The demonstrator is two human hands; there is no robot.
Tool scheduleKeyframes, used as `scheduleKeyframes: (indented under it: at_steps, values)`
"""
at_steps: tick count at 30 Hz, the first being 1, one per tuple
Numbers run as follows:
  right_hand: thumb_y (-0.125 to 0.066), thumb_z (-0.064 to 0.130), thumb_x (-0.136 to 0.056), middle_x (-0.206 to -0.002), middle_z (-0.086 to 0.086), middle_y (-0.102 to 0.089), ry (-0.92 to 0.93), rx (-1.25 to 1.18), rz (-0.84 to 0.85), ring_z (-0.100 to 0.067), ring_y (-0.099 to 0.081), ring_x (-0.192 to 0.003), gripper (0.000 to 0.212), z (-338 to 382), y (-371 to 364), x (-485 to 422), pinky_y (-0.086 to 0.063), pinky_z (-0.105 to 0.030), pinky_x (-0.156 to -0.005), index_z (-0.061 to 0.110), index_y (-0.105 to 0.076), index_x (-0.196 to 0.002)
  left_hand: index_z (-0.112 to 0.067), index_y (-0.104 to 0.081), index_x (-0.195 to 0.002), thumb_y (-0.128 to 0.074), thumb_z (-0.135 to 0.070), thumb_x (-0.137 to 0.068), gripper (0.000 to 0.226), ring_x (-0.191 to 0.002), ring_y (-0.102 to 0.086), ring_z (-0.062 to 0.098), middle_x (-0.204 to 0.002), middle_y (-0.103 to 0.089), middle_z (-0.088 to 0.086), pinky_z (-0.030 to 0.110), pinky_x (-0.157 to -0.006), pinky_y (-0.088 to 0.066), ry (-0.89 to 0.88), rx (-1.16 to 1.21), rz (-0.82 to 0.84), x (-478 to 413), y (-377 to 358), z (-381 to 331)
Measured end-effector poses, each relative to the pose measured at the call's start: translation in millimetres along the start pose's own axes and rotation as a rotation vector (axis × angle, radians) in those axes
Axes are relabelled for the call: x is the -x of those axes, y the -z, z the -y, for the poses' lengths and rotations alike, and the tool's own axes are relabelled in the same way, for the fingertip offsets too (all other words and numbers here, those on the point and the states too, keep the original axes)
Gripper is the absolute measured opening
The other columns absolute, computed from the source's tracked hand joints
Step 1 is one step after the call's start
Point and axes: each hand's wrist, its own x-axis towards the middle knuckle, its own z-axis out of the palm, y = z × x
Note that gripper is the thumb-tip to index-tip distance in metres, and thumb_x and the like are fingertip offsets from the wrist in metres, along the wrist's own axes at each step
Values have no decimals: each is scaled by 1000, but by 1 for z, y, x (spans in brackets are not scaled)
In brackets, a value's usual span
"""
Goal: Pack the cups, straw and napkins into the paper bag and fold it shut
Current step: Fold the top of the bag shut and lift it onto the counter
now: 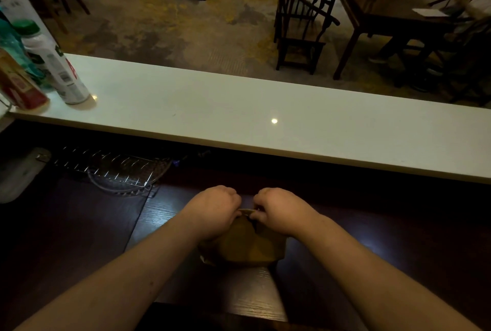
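A brown paper bag (249, 247) stands on the dark wooden counter (372, 237), low in the middle of the view. My left hand (214, 209) grips the bag's top edge on the left side. On the right side of that same edge my right hand (281, 211) is closed. The two hands nearly touch, and a thin strip of the bag's top shows between them. The bag's mouth is pinched together under my fingers. No cups, straw or napkins are visible; what is inside the bag is hidden.
A long white ledge (265, 115) runs across behind the counter, with a white green-capped bottle (54, 63) and cartons (18, 83) at its left end. A wire rack (111, 168) lies on the counter at left. Chairs (303, 25) and a table (393, 19) stand beyond.
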Motion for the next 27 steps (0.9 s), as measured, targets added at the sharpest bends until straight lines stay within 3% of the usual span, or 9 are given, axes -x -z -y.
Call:
scheduleKeyframes:
  at_steps: [3,7,10,14,20,23,27]
  values:
    - [-63,38,-94,-88,7,-57,21,63,13,-15,-56,-79,19,-2,1,0,-50,-35,-68,21,-68,-88,-14,-67,-103,-52,-47,-101,36,-103,-62,28,-108,-66,8,43,-81,-50,18,-5,31,1,1,0]
    - [-59,34,-96,-96,1,-62,100,86,-14,-20,-59,-87,20,1,-1,5,-50,-37,-73,17,-69,-95,-19,-71,-102,-56,-53,-97,37,-99,-64,28,-107,-68,4,41,-78,-51,103,-58,190,5,12,17]
    - [-59,38,-97,-96,5,-60,56,63,-12,-16,-58,-85,20,5,3,6,-51,-35,-73,20,-69,-97,-16,-69,-103,-56,-45,-99,32,-102,-64,29,-110,-67,7,44,-82,-53,83,-104,171,9,12,21]
    - [-64,42,-94,-88,5,-65,-131,66,163,-15,-60,-80,18,-15,20,15,-53,-36,-70,24,-70,-91,-15,-68,-105,-54,-44,-101,33,-104,-62,28,-113,-68,7,43,-85,-51,57,-117,87,15,7,20]
    - [-63,38,-94,-87,2,-65,-86,129,152,-16,-59,-79,19,-21,21,28,-54,-39,-71,23,-70,-85,-18,-69,-99,-56,-54,-97,38,-103,-64,27,-109,-68,4,36,-73,-43,115,-93,160,21,14,24]
    - [-60,47,-95,-84,4,-61,-108,121,133,-16,-58,-77,28,-29,20,33,-54,-39,-69,24,-63,-79,-27,-58,-88,-61,-53,-95,27,-99,-65,26,-106,-69,2,34,-70,-40,173,-61,191,29,21,35]
    - [-55,55,-95,-77,2,-61,-83,163,137,-17,-58,-72,39,-38,20,39,-52,-39,-65,22,-59,-74,-29,-43,-83,-65,-44,-96,29,-98,-64,26,-105,-69,2,32,-69,-35,201,30,131,35,17,37]
